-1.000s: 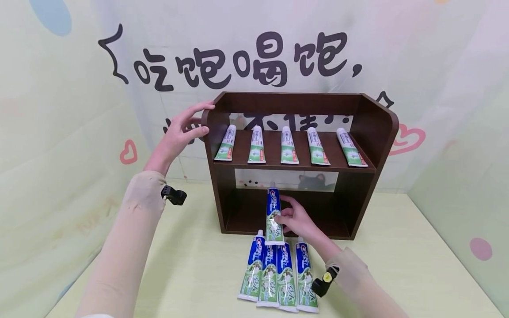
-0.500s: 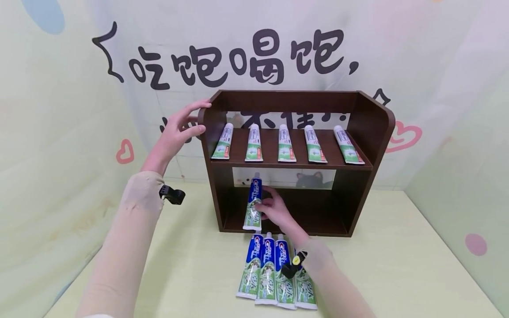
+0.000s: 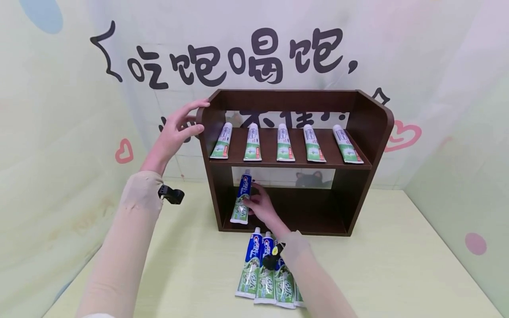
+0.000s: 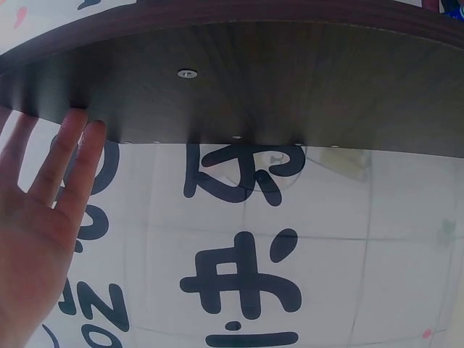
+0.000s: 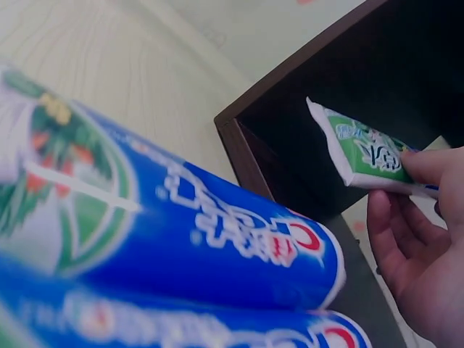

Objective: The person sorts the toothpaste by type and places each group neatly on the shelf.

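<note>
Blue-green tube [image 3: 241, 198], my right hand [image 3: 260, 205] pinches it, eight o'clock on the rack [image 3: 294, 165]; left hand [image 3: 172, 134], spread, touches ten; left wrist view alone catches a silver disc [image 4: 188, 73].

White-and-green soft toothpaste tubes [image 3: 286, 143]: five.
Blue-and-green soft toothpaste tubes [image 3: 249, 267], white ends: five; one held, four lying.
Dark brown wooden two-tier rack [image 3: 286, 100]: one.
Pale yellow-green bench [image 3: 397, 265]: one.
Bare left hand [image 3: 172, 132]: one.
Bare right hand [image 3: 260, 203]: one.
Small black wrist-worn cameras [image 3: 171, 194]: two.
</note>
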A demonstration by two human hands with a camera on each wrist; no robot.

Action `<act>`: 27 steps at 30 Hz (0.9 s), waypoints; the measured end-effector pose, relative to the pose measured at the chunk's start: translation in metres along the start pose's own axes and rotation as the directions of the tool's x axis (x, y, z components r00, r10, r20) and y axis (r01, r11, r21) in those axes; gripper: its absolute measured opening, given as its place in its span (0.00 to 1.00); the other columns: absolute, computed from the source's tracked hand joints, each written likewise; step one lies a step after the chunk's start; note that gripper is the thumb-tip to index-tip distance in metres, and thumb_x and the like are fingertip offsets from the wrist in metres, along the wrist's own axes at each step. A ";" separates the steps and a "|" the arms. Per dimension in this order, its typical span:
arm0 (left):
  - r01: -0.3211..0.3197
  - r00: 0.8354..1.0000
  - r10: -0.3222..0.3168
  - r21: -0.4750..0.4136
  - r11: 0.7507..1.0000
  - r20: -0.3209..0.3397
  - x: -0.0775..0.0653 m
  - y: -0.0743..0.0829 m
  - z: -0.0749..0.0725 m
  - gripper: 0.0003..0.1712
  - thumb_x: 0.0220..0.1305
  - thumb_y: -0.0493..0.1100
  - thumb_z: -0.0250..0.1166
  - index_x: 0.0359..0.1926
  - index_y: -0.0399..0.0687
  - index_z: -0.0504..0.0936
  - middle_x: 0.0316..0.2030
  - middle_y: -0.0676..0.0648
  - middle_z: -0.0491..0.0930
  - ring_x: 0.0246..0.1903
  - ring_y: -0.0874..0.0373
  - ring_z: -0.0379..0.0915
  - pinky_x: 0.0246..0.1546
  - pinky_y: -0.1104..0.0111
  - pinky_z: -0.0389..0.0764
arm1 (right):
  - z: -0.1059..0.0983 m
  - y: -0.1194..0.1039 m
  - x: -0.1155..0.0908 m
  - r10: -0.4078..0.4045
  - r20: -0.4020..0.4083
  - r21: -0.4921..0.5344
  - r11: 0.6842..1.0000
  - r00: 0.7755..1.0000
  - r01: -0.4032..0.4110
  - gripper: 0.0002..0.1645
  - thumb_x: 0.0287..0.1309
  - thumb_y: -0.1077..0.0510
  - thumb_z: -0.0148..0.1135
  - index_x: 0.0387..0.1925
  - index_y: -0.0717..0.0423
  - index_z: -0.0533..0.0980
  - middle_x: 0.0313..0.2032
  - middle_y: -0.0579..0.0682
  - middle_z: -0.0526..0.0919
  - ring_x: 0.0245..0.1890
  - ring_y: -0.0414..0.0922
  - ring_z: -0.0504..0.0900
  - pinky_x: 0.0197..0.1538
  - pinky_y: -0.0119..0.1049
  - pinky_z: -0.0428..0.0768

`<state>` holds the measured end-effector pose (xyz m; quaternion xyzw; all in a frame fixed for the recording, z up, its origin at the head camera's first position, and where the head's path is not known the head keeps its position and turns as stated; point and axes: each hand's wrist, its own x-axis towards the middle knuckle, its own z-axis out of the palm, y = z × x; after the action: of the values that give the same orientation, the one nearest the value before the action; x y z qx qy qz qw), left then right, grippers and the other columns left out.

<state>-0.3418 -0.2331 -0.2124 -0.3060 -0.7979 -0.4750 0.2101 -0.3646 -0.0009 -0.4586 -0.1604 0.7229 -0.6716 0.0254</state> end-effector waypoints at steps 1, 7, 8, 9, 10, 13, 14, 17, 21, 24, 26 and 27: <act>0.001 1.000 -0.001 0.002 1.000 -0.002 0.001 -0.003 -0.001 0.28 0.67 0.39 0.59 0.68 0.53 0.72 0.74 0.52 0.63 0.52 0.57 0.72 0.45 0.72 0.75 | 0.002 0.001 0.001 -0.001 0.007 0.009 1.000 1.000 0.001 0.41 0.65 0.61 0.60 0.74 0.52 0.55 0.51 0.69 0.81 0.44 0.53 0.84 0.41 0.45 0.87; 0.006 1.000 -0.006 0.006 1.000 -0.002 0.000 -0.005 -0.004 0.28 0.67 0.42 0.60 0.68 0.57 0.72 0.74 0.55 0.63 0.51 0.55 0.73 0.44 0.72 0.76 | 0.011 0.006 0.005 0.016 0.038 0.056 0.998 0.999 -0.018 0.42 0.66 0.60 0.60 0.76 0.51 0.52 0.53 0.68 0.80 0.43 0.48 0.83 0.43 0.44 0.86; 0.006 1.000 -0.006 0.006 1.000 0.001 0.000 -0.004 -0.005 0.28 0.67 0.42 0.60 0.68 0.57 0.72 0.74 0.55 0.63 0.51 0.55 0.73 0.44 0.72 0.76 | 0.011 0.007 0.006 0.026 0.040 0.064 0.998 0.999 -0.028 0.43 0.65 0.60 0.60 0.76 0.50 0.52 0.53 0.68 0.80 0.42 0.47 0.83 0.43 0.44 0.87; 0.006 1.000 -0.006 0.008 1.000 0.001 -0.001 -0.004 -0.005 0.28 0.67 0.42 0.59 0.68 0.57 0.72 0.74 0.55 0.62 0.51 0.55 0.73 0.44 0.72 0.77 | 0.012 0.008 0.006 0.037 0.042 0.075 0.996 0.998 -0.040 0.43 0.65 0.61 0.61 0.76 0.50 0.52 0.53 0.67 0.80 0.42 0.46 0.83 0.43 0.43 0.86; 0.004 1.000 -0.004 0.007 1.000 0.001 -0.001 -0.004 -0.005 0.28 0.67 0.42 0.59 0.68 0.57 0.72 0.74 0.55 0.63 0.51 0.55 0.73 0.44 0.71 0.77 | 0.012 0.009 0.006 0.042 0.046 0.087 0.995 0.998 -0.046 0.45 0.64 0.62 0.61 0.76 0.50 0.51 0.53 0.67 0.80 0.41 0.45 0.83 0.43 0.43 0.87; -0.008 1.000 0.008 -0.005 1.000 0.001 -0.001 -0.003 -0.004 0.28 0.67 0.41 0.59 0.68 0.55 0.72 0.74 0.54 0.63 0.53 0.56 0.72 0.46 0.71 0.76 | 0.013 0.013 0.007 0.052 0.055 0.107 0.993 0.997 -0.057 0.48 0.61 0.64 0.62 0.77 0.50 0.50 0.52 0.69 0.80 0.39 0.45 0.83 0.42 0.40 0.87; -0.010 1.000 0.010 -0.008 1.000 0.002 -0.001 -0.003 -0.003 0.28 0.67 0.41 0.60 0.68 0.54 0.72 0.74 0.54 0.63 0.54 0.56 0.72 0.47 0.71 0.76 | 0.014 0.014 0.008 0.055 0.054 0.100 0.993 0.997 -0.060 0.49 0.60 0.65 0.63 0.77 0.49 0.49 0.51 0.68 0.80 0.38 0.44 0.83 0.41 0.39 0.87; -0.006 1.000 0.007 -0.010 1.000 0.012 0.000 -0.004 -0.002 0.28 0.67 0.40 0.59 0.68 0.54 0.72 0.74 0.54 0.63 0.54 0.57 0.71 0.48 0.72 0.76 | 0.014 0.018 0.007 0.040 0.056 0.048 0.998 0.998 -0.043 0.52 0.59 0.68 0.64 0.78 0.48 0.48 0.49 0.69 0.80 0.37 0.44 0.83 0.38 0.37 0.87; 0.006 1.000 -0.006 0.000 1.000 0.016 0.000 -0.008 -0.001 0.28 0.67 0.40 0.59 0.68 0.55 0.71 0.74 0.55 0.62 0.52 0.56 0.72 0.44 0.73 0.78 | 0.015 0.020 0.005 0.013 0.065 -0.040 0.999 0.998 -0.010 0.54 0.59 0.69 0.63 0.78 0.46 0.45 0.48 0.68 0.79 0.38 0.46 0.83 0.38 0.38 0.87; 0.006 1.000 -0.006 -0.005 1.000 0.014 0.001 -0.010 -0.001 0.29 0.67 0.39 0.59 0.69 0.53 0.70 0.74 0.54 0.62 0.52 0.55 0.72 0.43 0.73 0.78 | 0.015 0.020 0.003 0.016 0.074 -0.095 0.995 0.997 -0.009 0.56 0.57 0.68 0.65 0.78 0.44 0.45 0.49 0.66 0.78 0.41 0.48 0.83 0.43 0.39 0.86; 0.010 1.000 -0.010 -0.004 1.000 0.012 0.002 -0.011 -0.001 0.29 0.67 0.39 0.58 0.69 0.51 0.70 0.75 0.54 0.61 0.52 0.55 0.72 0.43 0.73 0.78 | 0.014 0.020 0.003 0.027 0.089 -0.133 0.991 0.996 -0.015 0.58 0.56 0.68 0.66 0.79 0.43 0.44 0.51 0.64 0.77 0.45 0.49 0.82 0.47 0.40 0.85; 0.013 1.000 -0.013 -0.004 1.000 0.011 0.002 -0.010 -0.001 0.29 0.68 0.39 0.58 0.69 0.50 0.70 0.75 0.54 0.61 0.52 0.55 0.72 0.43 0.73 0.77 | 0.013 0.020 0.004 0.034 0.102 -0.149 0.989 0.994 -0.018 0.59 0.56 0.67 0.67 0.79 0.43 0.44 0.52 0.63 0.76 0.46 0.50 0.82 0.50 0.41 0.85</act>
<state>-0.3505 -0.2366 -0.2172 -0.3038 -0.8001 -0.4762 0.2020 -0.3687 -0.0134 -0.4792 -0.1870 0.7703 -0.6067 0.0599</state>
